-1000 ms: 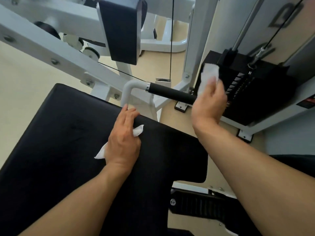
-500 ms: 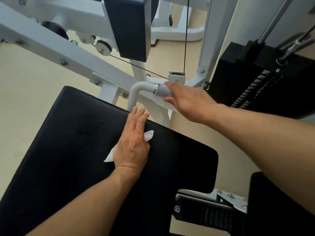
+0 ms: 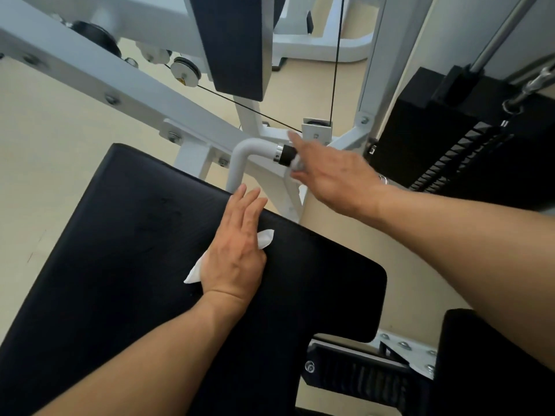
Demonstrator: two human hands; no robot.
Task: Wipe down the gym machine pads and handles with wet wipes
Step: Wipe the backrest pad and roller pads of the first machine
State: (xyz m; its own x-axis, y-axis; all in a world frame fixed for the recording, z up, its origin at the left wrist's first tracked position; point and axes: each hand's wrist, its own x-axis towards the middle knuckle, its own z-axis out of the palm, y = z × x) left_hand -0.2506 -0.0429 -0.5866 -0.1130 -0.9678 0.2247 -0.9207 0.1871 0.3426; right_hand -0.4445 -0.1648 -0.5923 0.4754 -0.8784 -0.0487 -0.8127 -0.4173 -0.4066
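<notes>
A large black seat pad (image 3: pixel 126 265) fills the lower left. My left hand (image 3: pixel 235 250) lies flat on it with straight fingers, pressing a white wet wipe (image 3: pixel 264 238) whose ends stick out on both sides. Beyond the pad's far edge a white bent bar carries a black handle grip (image 3: pixel 287 154). My right hand (image 3: pixel 333 172) is wrapped around that grip with a second white wipe (image 3: pixel 298 165) between palm and grip; only the grip's left end shows.
A white frame beam (image 3: pixel 99 76) runs diagonally above the pad. An upright black pad (image 3: pixel 237 40) hangs at top centre. The black weight stack (image 3: pixel 468 136) stands at right, with cables and a pulley (image 3: pixel 184 72) nearby. Another black pad (image 3: pixel 495 364) sits at lower right.
My right hand came down from beside the weight stack onto the handle with its wipe, slid to the grip's left end, then moved slightly right. My left hand stayed on the pad.
</notes>
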